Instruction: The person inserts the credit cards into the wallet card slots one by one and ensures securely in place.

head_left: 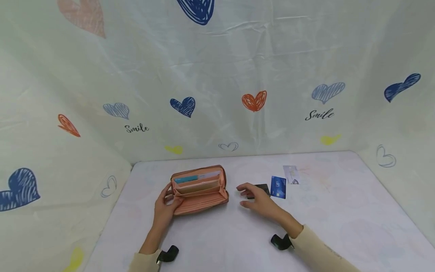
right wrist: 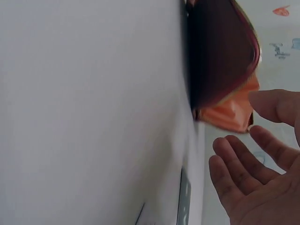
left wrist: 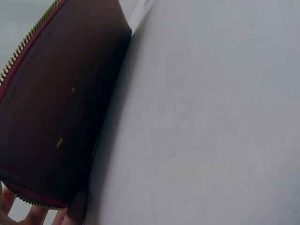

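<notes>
In the head view the light is soft, even and slightly grey. Behind the wallet (head_left: 198, 201), the sheet (head_left: 224, 56) gives weak glare along its creases; far to the left and right of the wallet, the hearts (head_left: 24, 186) look stretched. In both wrist views, which are dimmer, the wallet's outer side is very dark, a soft shadow lies beside it, and the worktop (left wrist: 201, 122) near it looks blurred.

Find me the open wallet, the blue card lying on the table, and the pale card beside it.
Open wallet (head_left: 201, 203), head view: the folds of its near half.
Blue card (head_left: 278, 187), head view: middle of its face.
Pale card (head_left: 291, 175), head view: middle of its face.
</notes>
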Motion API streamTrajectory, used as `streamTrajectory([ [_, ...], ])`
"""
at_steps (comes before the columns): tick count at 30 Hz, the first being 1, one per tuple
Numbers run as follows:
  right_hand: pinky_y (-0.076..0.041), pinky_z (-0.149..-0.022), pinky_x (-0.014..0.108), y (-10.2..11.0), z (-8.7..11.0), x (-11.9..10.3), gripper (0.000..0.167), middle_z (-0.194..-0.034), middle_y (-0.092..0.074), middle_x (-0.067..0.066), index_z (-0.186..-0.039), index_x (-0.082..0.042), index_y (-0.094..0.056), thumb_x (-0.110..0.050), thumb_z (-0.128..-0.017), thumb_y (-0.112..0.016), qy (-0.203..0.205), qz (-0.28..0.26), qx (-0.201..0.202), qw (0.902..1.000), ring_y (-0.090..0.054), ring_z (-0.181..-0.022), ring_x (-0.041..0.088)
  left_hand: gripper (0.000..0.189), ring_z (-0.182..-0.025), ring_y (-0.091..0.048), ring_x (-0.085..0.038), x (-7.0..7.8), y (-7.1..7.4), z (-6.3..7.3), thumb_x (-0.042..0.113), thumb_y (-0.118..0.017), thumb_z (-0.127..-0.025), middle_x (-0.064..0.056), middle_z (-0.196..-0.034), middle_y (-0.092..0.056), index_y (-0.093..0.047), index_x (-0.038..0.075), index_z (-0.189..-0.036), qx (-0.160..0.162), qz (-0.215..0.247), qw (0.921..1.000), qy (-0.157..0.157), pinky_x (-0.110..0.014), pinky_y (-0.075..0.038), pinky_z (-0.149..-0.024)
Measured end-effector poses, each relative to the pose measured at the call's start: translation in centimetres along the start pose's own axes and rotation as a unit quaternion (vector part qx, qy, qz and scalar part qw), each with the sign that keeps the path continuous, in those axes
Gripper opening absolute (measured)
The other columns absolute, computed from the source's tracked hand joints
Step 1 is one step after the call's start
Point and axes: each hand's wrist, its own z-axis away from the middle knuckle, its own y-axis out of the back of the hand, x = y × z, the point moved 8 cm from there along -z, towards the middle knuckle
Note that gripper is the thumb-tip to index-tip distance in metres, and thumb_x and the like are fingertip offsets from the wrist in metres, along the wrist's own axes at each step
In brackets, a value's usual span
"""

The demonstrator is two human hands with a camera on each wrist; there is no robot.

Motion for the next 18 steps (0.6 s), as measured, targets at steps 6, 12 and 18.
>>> streamTrajectory([
  [6, -0.056, -0.101, 0.050, -2.0, -0.4, -1.5, 0.053, -0.144, -0.057, 0.029, -0.148, 0.005, -0.049, -0.014, -0.103, -0.069, -0.010, -0.054, -0.001, 0.9985, -0.066, -0.121, 0.039, 0.075, -0.110, -0.055, -0.011, 0.1, -0.8, 1.0, -0.001, -0.074, -0.095, -0.022, -0.134, -0.054, -0.040, 0.005, -0.162, 0.013, 0.004, 0.9998, -0.011, -0.012, -0.051, -0.081],
  [12, -0.059, -0.095, 0.046, -2.6, -1.1, -1.8, 0.052, -0.142, -0.059, 0.027, -0.147, 0.003, -0.052, -0.018, -0.103, -0.070, -0.041, -0.051, 0.055, 0.9963, -0.068, -0.113, 0.033, 0.076, -0.117, -0.056, -0.025, 0.7, -1.0, 1.5, -0.001, -0.076, -0.093, -0.023, -0.136, -0.054, -0.041, 0.006, -0.161, 0.016, 0.002, 0.9991, -0.039, -0.015, -0.050, -0.084],
  [18, -0.061, -0.089, 0.042, -3.2, -1.4, -1.7, 0.041, -0.134, -0.065, 0.026, -0.139, 0.003, -0.059, -0.015, -0.103, -0.070, -0.040, -0.040, 0.083, 0.9950, -0.069, -0.112, 0.037, 0.079, -0.120, -0.055, -0.027, 0.8, -0.7, 1.3, 0.008, -0.079, -0.094, -0.022, -0.138, -0.055, -0.036, 0.005, -0.160, -0.007, -0.031, 0.9986, -0.042, -0.020, -0.049, -0.088],
])
